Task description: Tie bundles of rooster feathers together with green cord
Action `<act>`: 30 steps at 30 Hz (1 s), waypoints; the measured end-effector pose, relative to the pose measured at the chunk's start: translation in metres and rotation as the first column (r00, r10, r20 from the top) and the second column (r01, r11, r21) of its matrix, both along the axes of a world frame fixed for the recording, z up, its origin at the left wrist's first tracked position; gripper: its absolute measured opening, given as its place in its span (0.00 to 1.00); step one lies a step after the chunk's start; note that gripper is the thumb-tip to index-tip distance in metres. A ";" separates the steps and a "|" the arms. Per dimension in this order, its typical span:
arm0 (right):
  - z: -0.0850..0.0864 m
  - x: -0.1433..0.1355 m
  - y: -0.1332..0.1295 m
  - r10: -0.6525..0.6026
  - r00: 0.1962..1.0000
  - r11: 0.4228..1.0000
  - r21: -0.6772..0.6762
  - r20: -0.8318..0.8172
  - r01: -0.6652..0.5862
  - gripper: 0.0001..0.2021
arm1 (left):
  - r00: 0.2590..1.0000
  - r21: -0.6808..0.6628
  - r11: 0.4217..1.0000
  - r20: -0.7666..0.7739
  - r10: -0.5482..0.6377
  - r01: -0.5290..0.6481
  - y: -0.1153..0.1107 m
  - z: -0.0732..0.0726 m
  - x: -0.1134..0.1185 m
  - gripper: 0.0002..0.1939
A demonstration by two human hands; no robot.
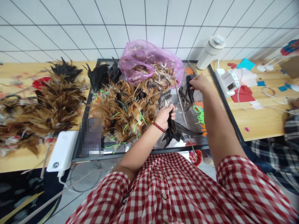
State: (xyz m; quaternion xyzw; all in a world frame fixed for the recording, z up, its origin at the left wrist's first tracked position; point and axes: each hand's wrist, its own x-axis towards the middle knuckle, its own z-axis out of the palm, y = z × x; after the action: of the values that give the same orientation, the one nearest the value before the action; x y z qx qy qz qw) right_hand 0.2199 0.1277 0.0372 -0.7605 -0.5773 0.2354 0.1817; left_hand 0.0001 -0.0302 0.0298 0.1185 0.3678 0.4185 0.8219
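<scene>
My left hand [166, 116] is closed round a bunch of black feathers [174, 132], quills up and dark tips fanned down toward me. Farther right, my right hand [198, 83] pinches a few black feathers [189, 88] by a small pile of dark ones on the tray. Left of my left hand lies a big heap of brown feather bunches [130, 102], several tied with bright green string. Behind it, a pink plastic bag [140, 51] lies open with loose brown feathers inside. A tangle of green string [199, 114] rests below my right hand.
The black-edged tray [224, 115] stands on a wooden table. More brown feather bunches [53, 105] spread at left near a white power bank [62, 149]. A white bottle [210, 53] and a power strip with chargers [226, 82] stand at right, near paper scraps. A person in plaid sits at far right.
</scene>
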 end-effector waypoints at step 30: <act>-0.015 -0.032 -0.212 0.702 0.470 0.133 0.549 0.535 -0.825 0.16 | 0.993 -0.004 0.994 0.047 0.106 -0.106 -0.005 0.009 0.005 0.11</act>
State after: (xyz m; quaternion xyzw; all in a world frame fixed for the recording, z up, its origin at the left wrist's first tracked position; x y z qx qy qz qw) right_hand 0.1877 -0.0844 0.0217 -0.2171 -0.9315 -0.0277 0.2904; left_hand 0.0052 -0.0349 0.0386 0.0885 0.3543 0.4638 0.8071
